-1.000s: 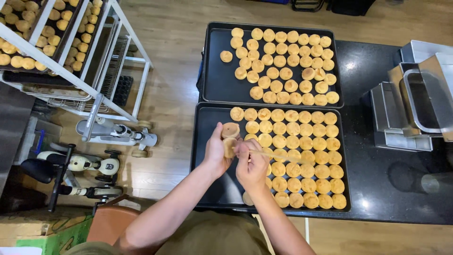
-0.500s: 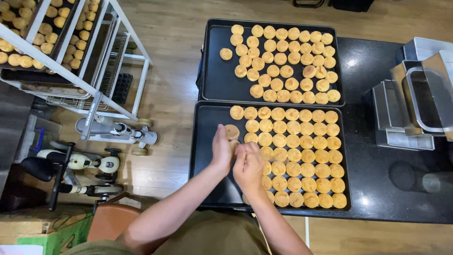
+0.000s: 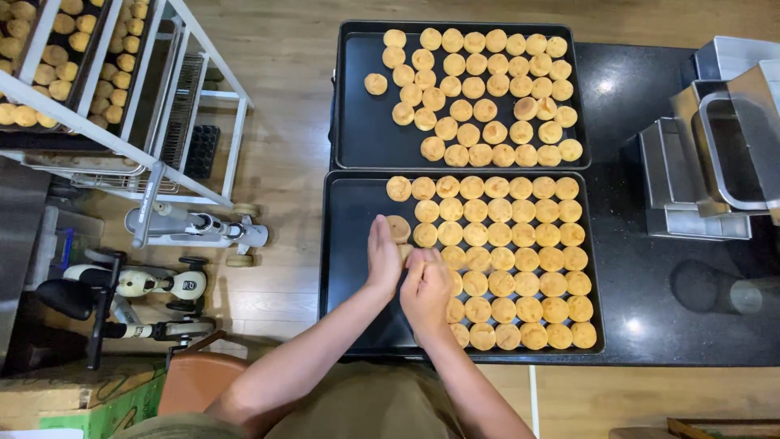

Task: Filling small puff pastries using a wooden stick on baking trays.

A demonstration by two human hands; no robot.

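Two black baking trays lie on a dark counter. The near tray point(image 3: 353, 268) carries several rows of round golden dough pieces point(image 3: 520, 260), and its left part is bare. My left hand point(image 3: 382, 258) stands on edge over that bare part, its fingertips beside a lone piece point(image 3: 398, 228). The fingers of my right hand point(image 3: 427, 291) curl against the left palm. A pale dough piece point(image 3: 405, 254) shows pinched between the two hands. The far tray point(image 3: 357, 122) holds more round pieces point(image 3: 479, 97), laid less evenly.
A white wheeled rack point(image 3: 138, 106) with trays of the same pieces stands at the left over a wooden floor. Metal containers point(image 3: 715, 162) sit on the counter point(image 3: 650, 89) at the right. Small machines point(image 3: 146, 284) and a cardboard box point(image 3: 73, 406) are at the lower left.
Both hands have drawn a little closer to me and closer together. The right hand's fingers now press against the left palm.
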